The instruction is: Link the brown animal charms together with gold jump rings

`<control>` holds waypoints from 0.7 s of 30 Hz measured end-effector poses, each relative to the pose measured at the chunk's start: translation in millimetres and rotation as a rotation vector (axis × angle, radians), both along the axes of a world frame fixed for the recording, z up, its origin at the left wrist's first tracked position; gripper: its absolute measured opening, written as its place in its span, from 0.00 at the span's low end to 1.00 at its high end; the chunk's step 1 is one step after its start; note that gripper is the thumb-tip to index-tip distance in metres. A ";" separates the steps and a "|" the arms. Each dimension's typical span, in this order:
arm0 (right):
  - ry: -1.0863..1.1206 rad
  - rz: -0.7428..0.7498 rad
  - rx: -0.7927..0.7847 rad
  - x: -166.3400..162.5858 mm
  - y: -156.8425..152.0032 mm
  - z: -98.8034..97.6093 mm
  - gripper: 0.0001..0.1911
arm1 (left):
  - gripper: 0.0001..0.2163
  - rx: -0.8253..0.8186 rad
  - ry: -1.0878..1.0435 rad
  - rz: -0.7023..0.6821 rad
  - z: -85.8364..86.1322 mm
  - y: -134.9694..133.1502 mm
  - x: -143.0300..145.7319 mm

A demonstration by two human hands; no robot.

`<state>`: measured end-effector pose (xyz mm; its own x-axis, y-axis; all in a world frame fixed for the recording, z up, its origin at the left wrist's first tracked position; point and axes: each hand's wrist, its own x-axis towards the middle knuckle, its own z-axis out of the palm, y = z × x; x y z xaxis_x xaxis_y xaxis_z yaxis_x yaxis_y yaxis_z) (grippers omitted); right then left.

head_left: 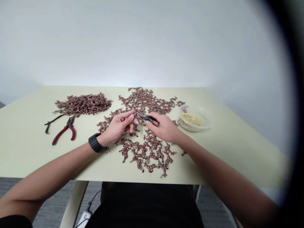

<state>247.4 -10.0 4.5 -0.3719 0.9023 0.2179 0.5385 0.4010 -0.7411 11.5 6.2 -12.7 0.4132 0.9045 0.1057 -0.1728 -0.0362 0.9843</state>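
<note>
My left hand (pixel 120 126), with a black watch on its wrist, pinches a small brown horse-shaped charm (pixel 136 114) between thumb and fingertips over the middle of the table. My right hand (pixel 163 127) is closed round small black-handled pliers (pixel 146 117), whose tip meets the charm at my left fingertips. Both hands hover above a wide spread of the same brown charms (pixel 147 152).
A second pile of charms (pixel 83 104) lies at the back left. Red-handled pliers (pixel 65 130) and a black-handled tool (pixel 52 122) lie left of my hands. A clear bowl (pixel 203 123) holding small pale gold bits stands at the right. The pale green table (pixel 26 142) ends at a front edge near me.
</note>
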 end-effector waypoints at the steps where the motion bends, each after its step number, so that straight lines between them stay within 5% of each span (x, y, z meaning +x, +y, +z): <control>1: 0.050 0.020 -0.063 0.1 -0.4 0.8 0.15 | 0.23 0.055 0.041 0.005 0.1 -0.6 0.2; 7: 0.530 0.349 -0.873 5.0 -1.5 13.0 0.18 | 0.17 0.597 0.317 0.147 -3.1 1.2 -7.6; 10: 0.624 0.431 -1.046 6.1 -0.9 15.7 0.19 | 0.16 0.829 0.381 0.221 -4.6 4.3 -11.4; 12: 0.594 0.371 -0.950 4.9 -0.8 13.7 0.20 | 0.16 0.738 0.348 0.217 -4.8 4.9 -10.6; 18: 0.073 -0.024 -0.058 0.1 -1.3 1.7 0.16 | 0.20 0.159 0.088 0.090 -5.3 5.1 -3.9; 21: -0.093 -0.037 0.077 -0.2 -0.5 -0.4 0.15 | 0.19 0.072 0.035 0.053 -5.2 5.1 -3.5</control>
<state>247.3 -10.4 4.1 -0.3602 0.8978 0.2533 0.6188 0.4332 -0.6553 8.0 11.3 -17.9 0.3698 0.9156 0.1576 -0.1345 -0.1151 0.9842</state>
